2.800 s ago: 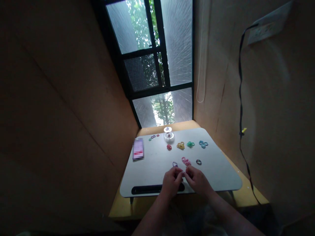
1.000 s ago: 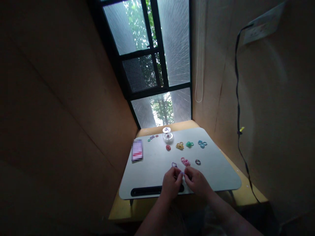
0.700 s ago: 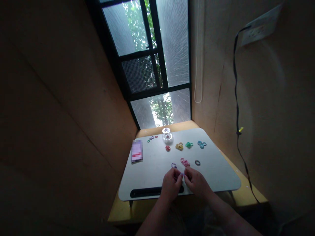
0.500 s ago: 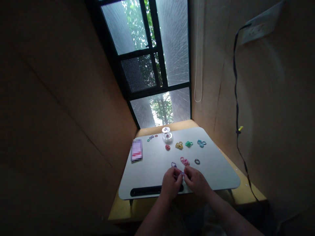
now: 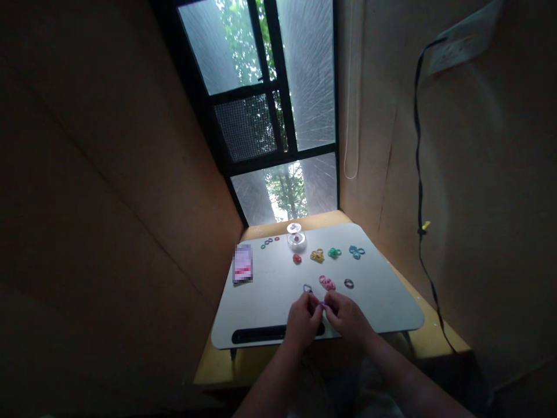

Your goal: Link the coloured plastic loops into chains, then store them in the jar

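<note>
Over the near part of a white lap table (image 5: pixel 270 302), my left hand (image 5: pixel 303 318) and my right hand (image 5: pixel 347 316) meet fingertip to fingertip. Both are closed in a pinch on a small purple elastic band (image 5: pixel 322 303) stretched between them, mostly covered by the fingers. Just beyond my left fingers lies another purple band (image 5: pixel 307 288); I cannot tell whether it joins the held one. A cluster of pink bands (image 5: pixel 327 283) rests beyond my right fingers, with a dark band (image 5: pixel 348 284) to its right.
Farther back lie red bands (image 5: pixel 296 259), yellow bands (image 5: pixel 317 255), green bands (image 5: pixel 334 253) and blue bands (image 5: pixel 357 252). A round clear container (image 5: pixel 297 241) stands near the window (image 5: pixel 285 186). A blurred pink-purple packet (image 5: pixel 242 264) lies left. A black slot (image 5: pixel 259 334) runs along the front edge.
The view has shifted very slightly. My hands stay together at nearly the same spot, with only a small movement of the fingers around the purple band.
</note>
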Motion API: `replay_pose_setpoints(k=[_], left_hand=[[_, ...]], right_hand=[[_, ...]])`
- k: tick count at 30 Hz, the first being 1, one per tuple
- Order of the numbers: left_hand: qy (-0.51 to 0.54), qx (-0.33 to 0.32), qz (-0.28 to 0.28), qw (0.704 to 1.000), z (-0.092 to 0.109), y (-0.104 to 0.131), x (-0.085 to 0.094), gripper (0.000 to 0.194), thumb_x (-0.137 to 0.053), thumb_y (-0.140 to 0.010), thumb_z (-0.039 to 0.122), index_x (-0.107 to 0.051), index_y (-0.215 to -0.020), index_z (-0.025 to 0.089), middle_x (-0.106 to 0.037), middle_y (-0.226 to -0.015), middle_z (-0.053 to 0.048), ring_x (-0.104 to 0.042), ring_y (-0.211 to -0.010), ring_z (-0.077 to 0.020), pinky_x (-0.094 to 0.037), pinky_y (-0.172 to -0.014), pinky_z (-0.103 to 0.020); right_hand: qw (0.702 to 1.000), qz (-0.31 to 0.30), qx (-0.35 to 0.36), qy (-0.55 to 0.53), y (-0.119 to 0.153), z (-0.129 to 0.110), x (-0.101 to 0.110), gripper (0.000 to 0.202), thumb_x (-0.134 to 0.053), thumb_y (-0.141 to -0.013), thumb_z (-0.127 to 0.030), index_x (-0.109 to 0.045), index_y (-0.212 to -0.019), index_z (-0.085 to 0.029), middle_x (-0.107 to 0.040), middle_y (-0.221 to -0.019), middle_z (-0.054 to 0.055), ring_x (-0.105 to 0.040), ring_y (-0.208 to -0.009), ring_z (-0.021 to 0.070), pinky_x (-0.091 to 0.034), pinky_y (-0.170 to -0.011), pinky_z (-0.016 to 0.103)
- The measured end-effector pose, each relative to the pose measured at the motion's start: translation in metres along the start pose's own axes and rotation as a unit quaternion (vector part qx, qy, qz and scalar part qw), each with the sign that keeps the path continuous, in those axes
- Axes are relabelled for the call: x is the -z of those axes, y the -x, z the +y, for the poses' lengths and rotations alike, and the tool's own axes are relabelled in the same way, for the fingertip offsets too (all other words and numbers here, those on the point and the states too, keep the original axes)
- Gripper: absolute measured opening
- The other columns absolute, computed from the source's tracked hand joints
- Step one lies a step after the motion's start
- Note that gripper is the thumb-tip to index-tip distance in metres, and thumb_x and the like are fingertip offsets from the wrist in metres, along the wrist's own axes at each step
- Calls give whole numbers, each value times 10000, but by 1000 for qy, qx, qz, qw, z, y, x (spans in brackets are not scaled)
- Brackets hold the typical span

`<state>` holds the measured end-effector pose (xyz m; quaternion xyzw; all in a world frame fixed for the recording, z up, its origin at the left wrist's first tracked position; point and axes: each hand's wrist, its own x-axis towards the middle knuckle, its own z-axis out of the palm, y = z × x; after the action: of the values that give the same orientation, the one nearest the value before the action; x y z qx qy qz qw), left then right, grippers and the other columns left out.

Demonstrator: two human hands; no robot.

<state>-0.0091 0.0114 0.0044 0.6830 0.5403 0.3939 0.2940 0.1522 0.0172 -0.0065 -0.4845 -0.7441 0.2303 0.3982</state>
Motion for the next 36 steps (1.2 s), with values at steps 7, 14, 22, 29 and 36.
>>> replay_pose_setpoints(k=[7, 14, 22, 29, 36], left_hand=[[18, -21, -19, 999, -1, 1, 2, 82, -559, -867, 262, -606, -849, 196, -605, -696, 24, -532, -635, -130, -375, -614, -239], [6, -16, -15, 1000, -1, 1, 1, 51, -554, -844, 221, -588, -817, 194, -598, -667, 26, -528, -605, -126, -361, -590, -237], [-24, -13, -4, 1000, -3, 0, -2, 37, -541, -843, 198, -564, -813, 198, -591, -682, 25, -533, -626, -130, -353, -608, -240], [-22, -13, -8, 1000, -4, -1, -3, 34, -539, -853, 207, -565, -833, 200, -591, -691, 29, -528, -629, -129, -352, -611, -236], [-6, -28, -29, 999, -2, 2, 1, 123, -500, -830, 143, -610, -847, 195, -634, -730, 17, -568, -675, -137, -385, -649, -239]], right_hand=[[1000, 6, -9, 21, 0, 0, -1, 118, -504, -849, -251, -483, -736, -223, -557, -671, -20, -506, -613, 145, -352, -596, 263], [999, 0, -11, 33, 0, 2, -2, 107, -505, -844, -244, -476, -743, -225, -552, -683, -20, -512, -632, 148, -349, -607, 262], [999, -13, 7, 29, 1, 0, 0, 130, -501, -866, -277, -472, -752, -223, -543, -681, -26, -505, -630, 142, -354, -612, 256], [999, -12, 4, 41, 0, -1, -1, 152, -485, -871, -268, -470, -727, -221, -551, -685, -18, -510, -640, 148, -354, -618, 262], [999, -7, -4, 49, 1, 2, -2, 172, -487, -881, -284, -477, -720, -225, -560, -677, -18, -517, -633, 152, -343, -614, 267]])
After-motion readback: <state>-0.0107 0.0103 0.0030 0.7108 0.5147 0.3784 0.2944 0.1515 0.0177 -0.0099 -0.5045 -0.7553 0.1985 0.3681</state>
